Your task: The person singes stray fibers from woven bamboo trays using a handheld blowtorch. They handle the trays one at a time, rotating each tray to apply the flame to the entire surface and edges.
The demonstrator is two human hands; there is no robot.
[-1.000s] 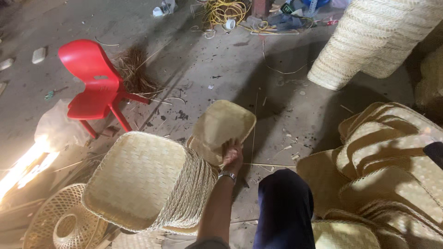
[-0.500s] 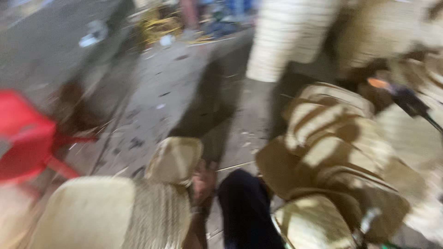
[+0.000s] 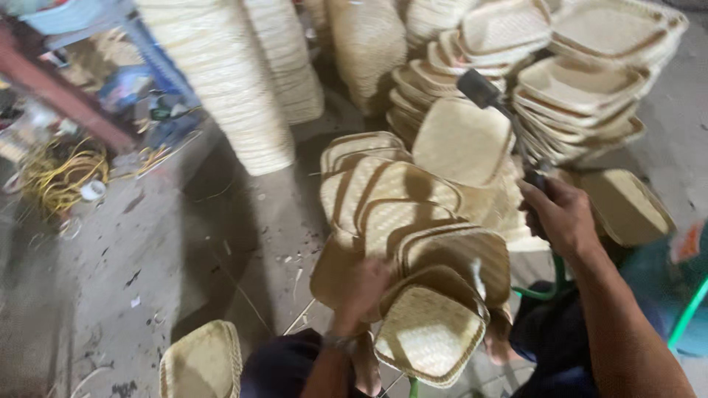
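My left hand [image 3: 363,289] reaches into a heap of flat woven bamboo trays [image 3: 398,199] and curls over the edge of one tray [image 3: 332,276]; the hand is blurred. Just to its right lies a paler open-weave tray [image 3: 431,335]. My right hand [image 3: 564,217] is closed round the dark grip of a long-necked tool [image 3: 483,90], whose black head is raised over a tray [image 3: 461,140] at the back of the heap.
Tall columns of stacked trays [image 3: 228,81] stand at the back left, with more nested stacks [image 3: 590,74] at the back right. One tray [image 3: 199,365] lies on the concrete floor near left. A yellow cord coil [image 3: 63,173] lies far left. A green hose [image 3: 686,317] runs on the right.
The view has swung right, away from the red chair and the left stack. My left hand left the tray there and went to the heap. My right hand and tool came into view.
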